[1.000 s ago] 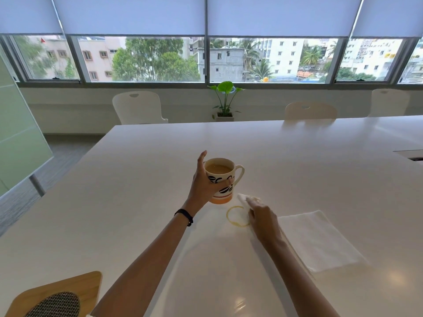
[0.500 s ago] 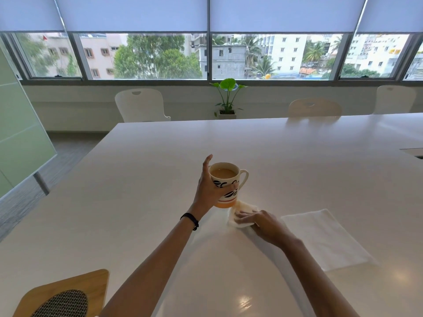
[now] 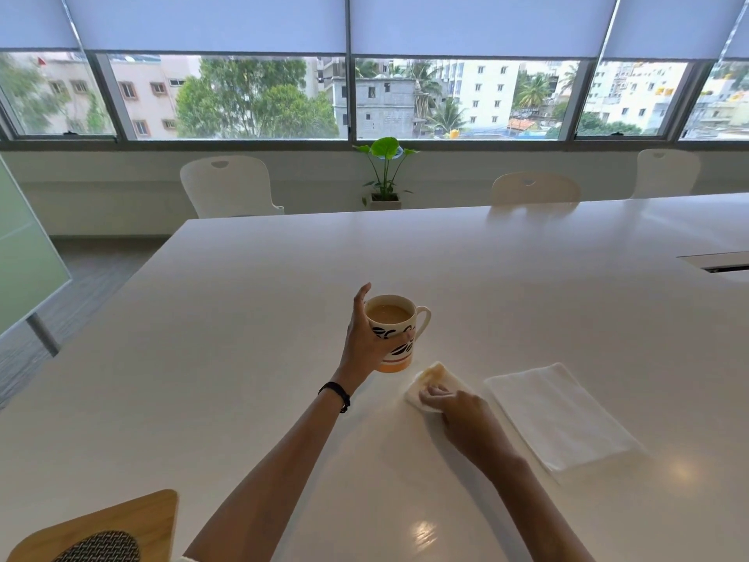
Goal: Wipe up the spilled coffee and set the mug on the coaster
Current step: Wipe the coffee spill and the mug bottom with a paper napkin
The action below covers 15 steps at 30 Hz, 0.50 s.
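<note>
Mug [image 3: 399, 332], white with dark leaf-like markings and an orange band at its base, filled with light brown coffee, held at the middle of the white bench [image 3: 251, 318]; its handle points right, away from the left hand [image 3: 364, 342], whose fingers are wrapped around the mug body with the thumb across the front and one finger raised above the rim. Whether the mug base touches the bench surface cannot be told. Just to the right and nearer the viewer, the right hand [image 3: 462, 415] presses a small folded tissue [image 3: 435, 381] flat against the bench, fingers closed down on its near part; the far corner of the tissue shows a tan stain. A larger white napkin [image 3: 559, 415] lies flat on the bench just beside the right hand, apart from the mug. A dark band [image 3: 338, 395] circles the left wrist. At the lower left edge, well apart from the mug, sits a wooden coaster [image 3: 121, 525] with a dark woven oval inset. Beyond the bench stand white chairs [image 3: 227, 184] and a potted plant [image 3: 385, 172] beneath the windows.
</note>
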Available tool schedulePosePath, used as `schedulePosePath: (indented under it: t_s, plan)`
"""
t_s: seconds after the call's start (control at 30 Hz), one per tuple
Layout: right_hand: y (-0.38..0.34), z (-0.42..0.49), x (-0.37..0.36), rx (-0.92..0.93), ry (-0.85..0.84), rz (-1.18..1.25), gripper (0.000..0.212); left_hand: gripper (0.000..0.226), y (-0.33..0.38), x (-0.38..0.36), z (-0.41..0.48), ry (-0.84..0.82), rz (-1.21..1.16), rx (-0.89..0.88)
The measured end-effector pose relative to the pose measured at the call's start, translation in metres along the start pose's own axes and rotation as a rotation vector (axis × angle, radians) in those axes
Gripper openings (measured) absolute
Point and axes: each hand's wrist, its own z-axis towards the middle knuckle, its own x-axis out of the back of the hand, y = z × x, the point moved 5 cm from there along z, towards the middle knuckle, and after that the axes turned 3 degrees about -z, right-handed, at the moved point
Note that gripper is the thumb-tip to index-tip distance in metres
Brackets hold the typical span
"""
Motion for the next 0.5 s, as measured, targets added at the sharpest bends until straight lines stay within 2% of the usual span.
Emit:
schedulePosePath:
  t_s: [0.17, 0.23, 0.37, 0.43, 0.5]
  plan:
    - [-0.002, -0.009, 0.008, 0.103, -0.131, 0.224, 0.041, 0.099, -0.007, -0.003, -0.002, 0.000, -0.013, 0.005]
    - [0.011, -0.016, 0.008, 0.079, -0.181, 0.285, 0.038, 0.099, -0.011, -0.019, -0.001, -0.048, -0.041, 0.019]
    - [0.018, -0.024, 0.011, 0.065, -0.283, 0.690, 0.034, 0.098, -0.014, -0.029, -0.006, -0.056, -0.050, 0.017]
    - [0.022, -0.025, 0.016, 0.062, -0.321, 0.808, 0.036, 0.098, -0.015, -0.031, -0.006, -0.066, -0.053, 0.016]
    - [0.028, -0.024, 0.019, 0.032, -0.284, 0.904, 0.034, 0.098, -0.016, -0.034, -0.007, -0.076, -0.055, 0.020]
